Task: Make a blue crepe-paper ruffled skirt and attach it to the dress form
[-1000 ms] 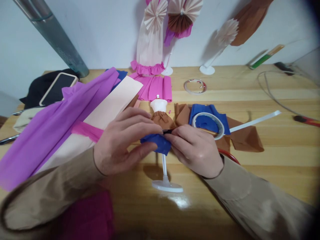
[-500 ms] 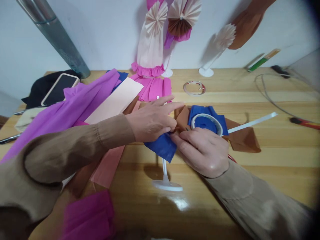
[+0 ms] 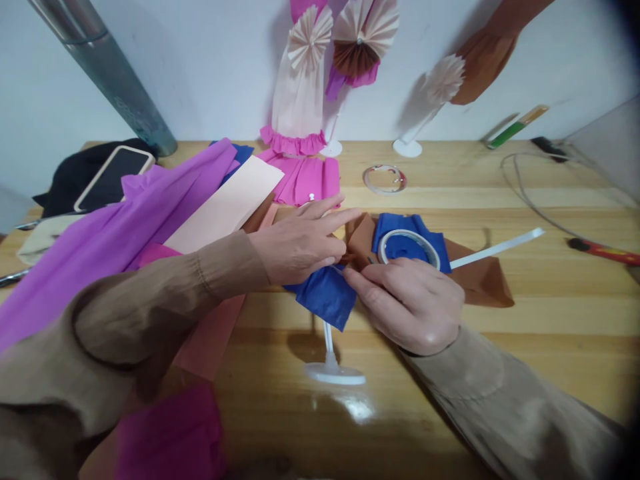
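Note:
My left hand (image 3: pixel 303 245) reaches in from the left, its thumb and a bent finger closed on the upper edge of a blue crepe paper piece (image 3: pixel 329 297); other fingers stretch out above. My right hand (image 3: pixel 413 303) pinches the same paper's right upper edge with thumb and forefinger. A narrow pale strip shows between the two hands. Below the paper is a white stem on a round clear base (image 3: pixel 334 373). Gathered brown paper (image 3: pixel 361 235) lies just beyond the fingertips. Beside my right hand, a tape roll (image 3: pixel 384 248) rests on folded blue paper (image 3: pixel 434 239).
Purple crepe paper (image 3: pixel 175 193), a pale paper sheet (image 3: pixel 225 203) and a phone (image 3: pixel 115 177) lie left. Paper dolls with a pleated fan (image 3: pixel 310 41) stand by the wall near a tall flask (image 3: pixel 125 87). Right are a clear tape ring (image 3: pixel 367 180) and a red-black tool (image 3: pixel 603 250).
The blue paper's loose lower part has swung slightly right and down. Both hands keep nearly the same place and grip; the whole view has shifted a little.

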Demonstrator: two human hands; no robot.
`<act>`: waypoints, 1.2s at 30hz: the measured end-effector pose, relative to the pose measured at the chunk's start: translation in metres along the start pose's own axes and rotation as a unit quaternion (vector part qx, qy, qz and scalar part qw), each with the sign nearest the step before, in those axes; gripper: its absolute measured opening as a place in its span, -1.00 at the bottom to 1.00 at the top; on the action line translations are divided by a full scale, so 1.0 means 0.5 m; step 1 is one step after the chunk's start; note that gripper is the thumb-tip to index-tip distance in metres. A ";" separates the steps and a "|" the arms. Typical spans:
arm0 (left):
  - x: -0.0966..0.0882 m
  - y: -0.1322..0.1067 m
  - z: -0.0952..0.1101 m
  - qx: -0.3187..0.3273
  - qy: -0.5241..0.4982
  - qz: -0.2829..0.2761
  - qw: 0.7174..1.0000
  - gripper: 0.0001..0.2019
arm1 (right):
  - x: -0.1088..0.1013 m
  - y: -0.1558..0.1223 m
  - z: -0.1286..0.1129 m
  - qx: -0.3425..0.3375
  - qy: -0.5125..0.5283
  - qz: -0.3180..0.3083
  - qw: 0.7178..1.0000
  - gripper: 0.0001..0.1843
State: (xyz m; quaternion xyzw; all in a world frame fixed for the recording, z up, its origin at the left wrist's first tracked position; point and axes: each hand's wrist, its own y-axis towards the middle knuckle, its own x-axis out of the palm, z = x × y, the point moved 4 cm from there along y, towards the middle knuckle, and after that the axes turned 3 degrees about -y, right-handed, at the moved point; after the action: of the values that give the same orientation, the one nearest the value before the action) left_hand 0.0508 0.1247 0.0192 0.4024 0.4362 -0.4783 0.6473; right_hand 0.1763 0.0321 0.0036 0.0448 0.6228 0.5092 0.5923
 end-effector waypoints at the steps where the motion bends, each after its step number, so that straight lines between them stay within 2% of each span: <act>1: 0.003 -0.001 -0.001 -0.001 -0.001 0.004 1.000 -0.74 | 0.000 -0.001 0.001 0.002 0.002 -0.001 1.000 -0.90; 7: 0.011 -0.003 0.000 0.004 -0.008 0.036 0.999 -0.75 | 0.001 -0.008 0.003 -0.001 0.011 -0.021 1.000 -0.83; 13: 0.010 -0.005 0.001 0.011 -0.005 0.067 0.998 -0.81 | 0.003 -0.016 0.009 0.006 -0.004 -0.008 1.000 -0.85; 23: -0.003 -0.016 0.000 0.015 -0.028 0.172 0.985 -0.81 | -0.001 -0.015 0.011 0.022 0.003 0.007 1.000 -0.77; 27: -0.008 -0.024 0.005 0.005 -0.037 0.209 0.977 -0.83 | -0.005 -0.011 0.013 0.038 0.012 0.011 0.999 -0.69; 32: -0.013 -0.030 0.009 0.022 -0.031 0.261 0.965 -0.87 | -0.006 -0.014 0.017 0.070 0.040 0.023 0.996 -0.50; 36: -0.025 -0.031 0.017 0.017 -0.041 0.283 0.958 -0.87 | -0.011 -0.017 0.017 0.129 0.107 0.035 0.985 -0.40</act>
State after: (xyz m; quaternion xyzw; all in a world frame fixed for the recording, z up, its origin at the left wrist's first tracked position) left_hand 0.0354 0.1168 0.0321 0.5004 0.2699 -0.2991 0.7663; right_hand 0.1890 0.0294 0.0034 0.0875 0.7412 0.4467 0.4935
